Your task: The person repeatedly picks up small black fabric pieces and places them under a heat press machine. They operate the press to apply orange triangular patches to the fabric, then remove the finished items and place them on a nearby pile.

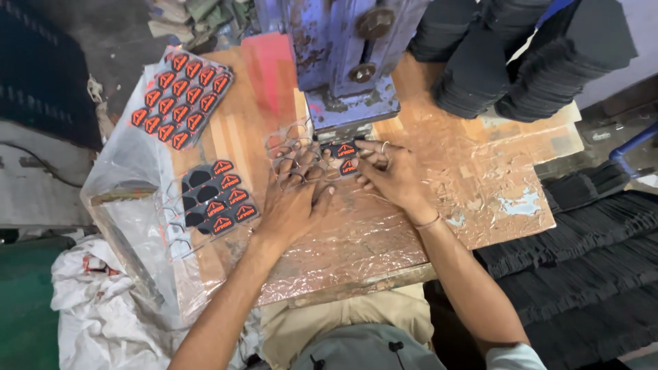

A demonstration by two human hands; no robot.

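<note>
Two small black patches with orange emblems are seen lying flat on the foil-wrapped wooden tabletop, just in front of the base of the blue metal press; they are stacked one behind the other along a line running away from the person, each with its longer side across the view. The right hand is laid palm down beside them, fingers stretched toward the left and touching the patches, nothing being clasped in its grip. The left hand is spread flat, fingers pointing toward the press, resting on a clear plastic sheet with empty moulded pockets; its grip is wide and holds nothing. Both forearms are extended forward from the body.
</note>
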